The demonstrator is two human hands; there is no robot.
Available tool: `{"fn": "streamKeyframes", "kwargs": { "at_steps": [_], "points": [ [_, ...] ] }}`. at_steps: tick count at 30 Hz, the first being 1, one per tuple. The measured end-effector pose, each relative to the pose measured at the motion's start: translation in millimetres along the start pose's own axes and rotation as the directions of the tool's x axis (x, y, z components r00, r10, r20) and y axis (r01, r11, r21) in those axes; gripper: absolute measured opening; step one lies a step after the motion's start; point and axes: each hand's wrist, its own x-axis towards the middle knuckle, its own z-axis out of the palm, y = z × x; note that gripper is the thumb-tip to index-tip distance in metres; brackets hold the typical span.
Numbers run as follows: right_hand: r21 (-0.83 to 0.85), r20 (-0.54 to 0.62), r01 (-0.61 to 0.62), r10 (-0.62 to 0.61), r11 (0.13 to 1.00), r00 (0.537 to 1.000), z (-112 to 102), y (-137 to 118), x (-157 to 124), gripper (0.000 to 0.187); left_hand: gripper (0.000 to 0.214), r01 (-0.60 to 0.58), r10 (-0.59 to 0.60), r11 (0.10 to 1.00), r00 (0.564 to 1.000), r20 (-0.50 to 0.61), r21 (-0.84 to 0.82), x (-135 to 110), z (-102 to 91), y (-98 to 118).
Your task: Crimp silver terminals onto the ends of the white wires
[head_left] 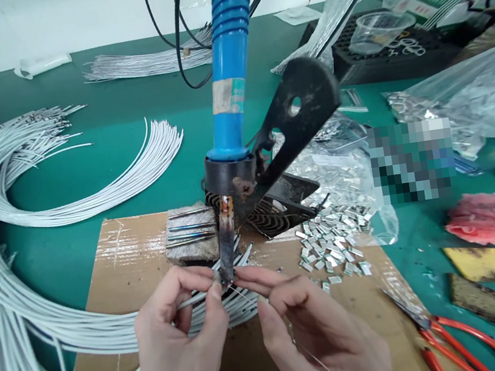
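Blue plastic covers the handle of the soldering iron (231, 105), which slants down in front of you, its darkened tip (228, 252) pointing at the spot where your fingertips meet. Your left hand (181, 336) has its thumb and forefinger pinched together just beside that tip, gripping a white cable (195, 299); the very end is too small and too covered to make out. Your right hand (323, 328) holds a thin wire (321, 365) between curled fingers, and the wire runs from the palm up toward the tip, while the foremost fingers reach close to the same spot. Behind and beneath your hands, more cables lie across the cardboard (122, 243), part of the thick white bundle (98, 335) that sweeps in from your left. A black stand (296, 111) stands against the iron, and left of the tip sits a grey block (193, 254) with slim metal rods along its top. To the right, small metal pieces (330, 247) are scattered in front of a clear plastic bag (347, 174). Nearer you on that side lie red-handled pliers (469, 338), a yellow pad (489, 264), a dark, stained pad (492, 304) and a crumpled pink cloth (487, 222).
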Motion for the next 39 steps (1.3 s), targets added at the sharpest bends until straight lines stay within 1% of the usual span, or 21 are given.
{"fn": "streamKeyframes", "kwargs": {
  "at_steps": [4,8,12,17,20,26,27,29,32,39],
  "points": [
    [0.023,0.002,0.003,-0.003,1.0,1.0,1,-1,0,0.024,0.01,0.021,-0.021,1.0,1.0,-0.004,0.002,-1,1.4,2],
    [0.023,-0.006,0.011,-0.01,1.0,1.0,2,-1,0,0.023,0.011,0.036,-0.035,0.999,0.996,-0.082,0.001,-4,7.2,8],
    [0.008,-0.008,0.02,-0.02,1.0,1.0,1,-1,0,0.023,0.01,0.031,-0.031,1.0,0.998,-0.062,-0.005,-4,9.2,10],
    [0.025,0.009,0.012,-0.012,1.0,1.0,0,-1,1,0.022,0.011,-0.002,0.003,1.0,0.999,-0.04,0.012,0,2.5,7],
    [0.02,0.003,0.015,-0.015,1.0,1.0,1,-1,1,0.022,0.011,-0.017,0.018,1.0,0.999,-0.031,0.02,-1,1.9,7],
    [0.001,0.001,0.03,-0.03,1.0,1.0,0,0,0,0.022,0.011,-0.018,0.024,0.998,0.992,-0.125,0.052,-6,7.8,9],
    [0.002,0.0,0.03,-0.03,1.0,1.0,0,0,0,0.022,0.011,-0.025,0.031,0.998,0.993,-0.117,0.055,-6,7.1,8],
    [0.006,-0.004,0.029,-0.029,1.0,1.0,1,0,0,0.022,0.011,-0.041,0.044,0.998,0.997,-0.065,0.05,-4,4.0,5],
    [0.004,-0.009,0.025,-0.025,1.0,1.0,2,0,0,0.023,0.012,-0.034,0.034,0.999,0.999,-0.013,0.035,-2,-0.2,1],
    [-0.014,0.004,0.033,-0.033,0.999,0.999,1,1,0,0.022,0.012,-0.019,0.019,1.0,1.0,-0.016,0.015,0,1.7,4]
  ]
}}
